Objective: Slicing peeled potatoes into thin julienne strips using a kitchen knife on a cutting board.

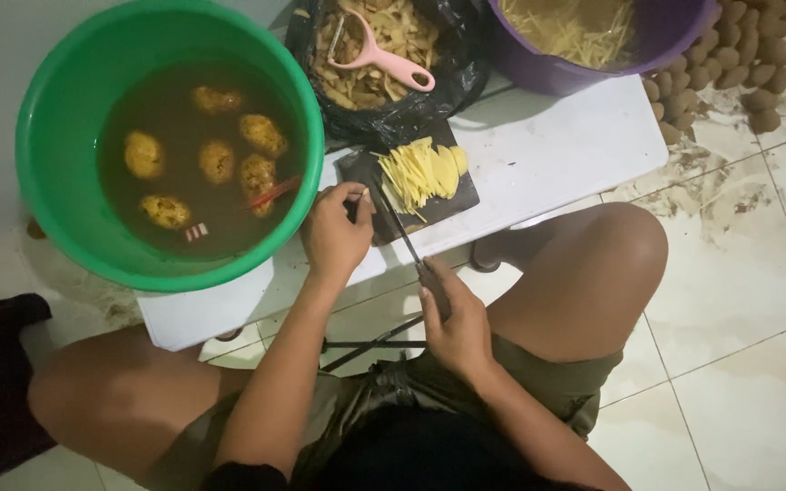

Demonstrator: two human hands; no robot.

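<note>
**Steadily now: knife on the board, potato slices fanned beside it**

Your right hand (455,320) is closed around the handle of the knife (400,229), whose blade runs up and away from you onto the dark cutting board (363,169). Your left hand (334,232) sits at the near left edge of that board with its fingers curled down; whether it pinches a piece of potato or only rests there cannot be told. The two hands are apart, with the knife lying between them.

The potato slices (422,170) lie fanned on the board just right of the blade, some already cut to thin sticks at their near end. The board rests on a low white bench (557,145) between your knees.

To cut well here, you would likely do best to keep your left fingertips tucked back behind the knuckles, as they are close to the blade. Square the fan up before you slice, since loose, overlapping slices probably slide under pressure. The board is small and sits near the bench's front edge, so press straight down rather than toward yourself.

Around you: a green tub (38,173) of brown water with whole potatoes (144,154) stands on the bench at your left, touching the board's corner. Behind the board a black bag (452,68) holds peelings and a pink peeler (384,59). A purple tub (675,36) of cut sticks is at the back right, and unpeeled potatoes (748,68) are heaped on the tiled floor.
</note>
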